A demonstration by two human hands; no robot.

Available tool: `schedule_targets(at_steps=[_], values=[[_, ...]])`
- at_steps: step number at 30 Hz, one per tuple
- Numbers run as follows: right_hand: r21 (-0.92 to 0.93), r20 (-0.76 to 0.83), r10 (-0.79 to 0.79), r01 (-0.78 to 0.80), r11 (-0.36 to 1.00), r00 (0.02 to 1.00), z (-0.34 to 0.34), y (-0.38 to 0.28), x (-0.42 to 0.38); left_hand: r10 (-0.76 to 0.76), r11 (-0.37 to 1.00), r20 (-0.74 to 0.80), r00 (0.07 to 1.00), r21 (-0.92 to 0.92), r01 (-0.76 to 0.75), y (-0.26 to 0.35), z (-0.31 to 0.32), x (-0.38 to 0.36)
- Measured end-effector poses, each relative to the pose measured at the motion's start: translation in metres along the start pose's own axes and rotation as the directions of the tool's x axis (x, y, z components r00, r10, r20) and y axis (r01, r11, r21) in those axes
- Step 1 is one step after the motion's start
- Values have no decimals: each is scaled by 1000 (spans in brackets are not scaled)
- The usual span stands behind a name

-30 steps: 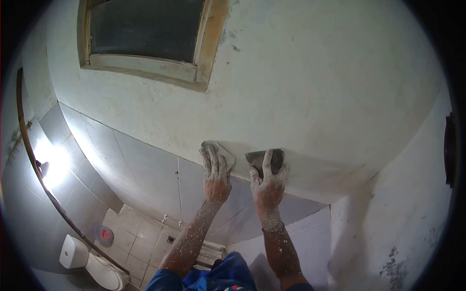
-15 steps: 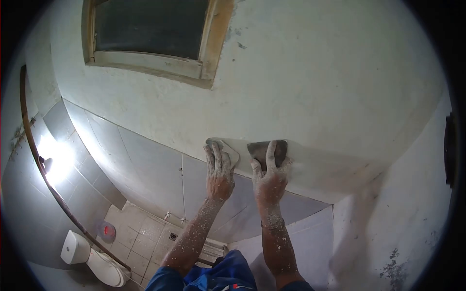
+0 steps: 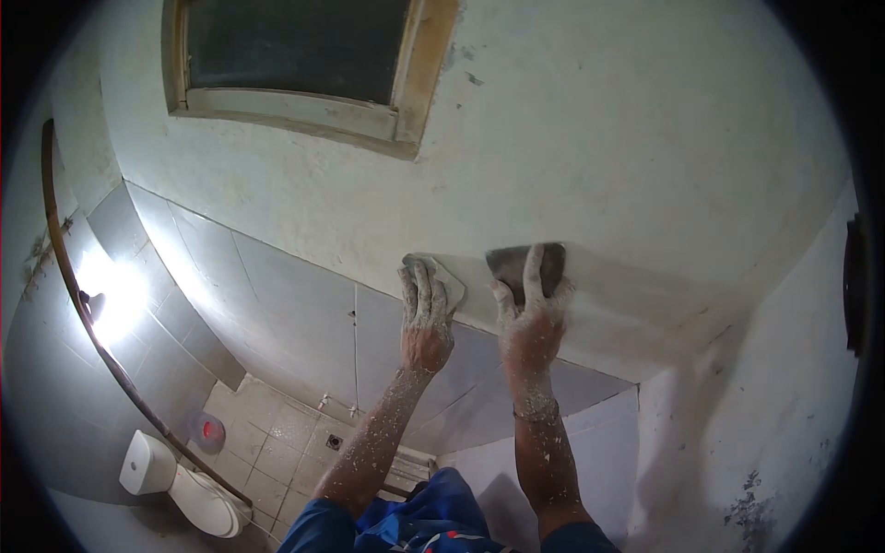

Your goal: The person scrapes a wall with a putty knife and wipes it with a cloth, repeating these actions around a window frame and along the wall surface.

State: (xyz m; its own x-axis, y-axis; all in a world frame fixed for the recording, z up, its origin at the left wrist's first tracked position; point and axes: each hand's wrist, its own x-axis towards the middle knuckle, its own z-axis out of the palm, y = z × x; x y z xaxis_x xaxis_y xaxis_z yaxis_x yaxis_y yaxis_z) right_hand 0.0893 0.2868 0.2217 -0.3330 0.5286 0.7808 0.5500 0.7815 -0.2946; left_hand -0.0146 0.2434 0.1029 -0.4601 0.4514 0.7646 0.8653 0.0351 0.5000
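Note:
My left hand (image 3: 426,332) is closed on a flat scraper (image 3: 450,278) that looks coated with pale putty, just above the top edge of the grey tiles. Beside it, my right hand (image 3: 533,336) grips a dark flat scraper (image 3: 505,265), its index finger stretched along the blade. That blade lies against, or very close to, the pale painted wall (image 3: 590,175). White dust and specks cover both hands and forearms. Parts of each scraper are hidden behind the fingers.
A framed window (image 3: 304,111) is set in the wall above. Grey tiles (image 3: 286,267) line the lower wall. A long curved pole (image 3: 78,304) slants on the left near a bright lamp (image 3: 115,295). Below stand a white toilet (image 3: 205,502) and a plastic container (image 3: 205,431).
The view has shifted slightly, so the window sits higher and further right. My right hand has slid a little up and right with its scraper. Both grips stay the same.

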Motion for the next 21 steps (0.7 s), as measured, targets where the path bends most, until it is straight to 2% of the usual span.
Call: schedule_targets(at_steps=[2,5,7,8,11,12,15,19,21], values=[[7,20,17,-17,1000,1000,1,-5,8,-25,999,19,1000,-43,26,2,3,0],[-26,75,75,-74,997,994,-3,-22,15,-10,1000,21,1000,29,10,6,0,3],[-37,-8,-68,68,997,998,4,1,1,-47,999,17,999,-23,47,2,1,1],[14,27,12,-12,1000,1000,6,6,-4,-31,999,38,999,-11,31,0,0,-1],[2,101,52,-52,999,994,3,-19,13,-7,998,30,1000,64,5,0,3,-1],[-103,99,9,2,995,995,3,-19,11,-8,998,41,999,64,6,3,3,-1],[-149,128,-27,46,988,991,1,-2,-3,-35,999,-2,999,-26,35,4,-2,0],[-67,169,26,-15,998,985,-2,-26,14,-22,1000,23,999,-12,23,4,2,-2],[25,105,-8,6,1000,994,5,-11,6,-26,1000,5,1000,-5,26,-1,-1,3]])
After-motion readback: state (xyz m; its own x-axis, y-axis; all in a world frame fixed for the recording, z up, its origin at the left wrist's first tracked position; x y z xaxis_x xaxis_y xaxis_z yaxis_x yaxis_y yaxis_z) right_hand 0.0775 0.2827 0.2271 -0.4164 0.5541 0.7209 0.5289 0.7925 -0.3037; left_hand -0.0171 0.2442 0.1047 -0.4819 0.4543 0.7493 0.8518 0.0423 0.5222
